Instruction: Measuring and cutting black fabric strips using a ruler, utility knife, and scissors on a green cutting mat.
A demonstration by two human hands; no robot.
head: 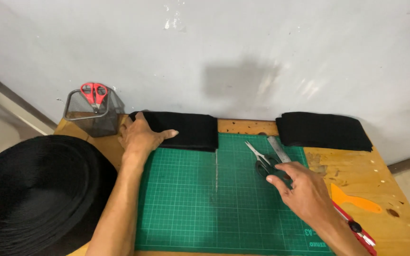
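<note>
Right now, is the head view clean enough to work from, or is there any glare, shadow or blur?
Head view: even light, sharp focus; a soft shadow on the wall above the black fabric stack; faint sheen on the green cutting mat; slight wide-angle bending at the edges.

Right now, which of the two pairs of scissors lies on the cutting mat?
The black-handled scissors beside the right hand lie on the green mat; the red-handled scissors stand in the mesh holder.

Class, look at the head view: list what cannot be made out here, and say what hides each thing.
- Black-handled scissors: handles partly covered by the right hand.
- Steel ruler: lower end hidden under the same hand.
- Red-handled scissors: blades hidden inside the mesh cup.
- Red tool: partly hidden by the right wrist.
- Black stack: left end covered by the left hand.
</note>
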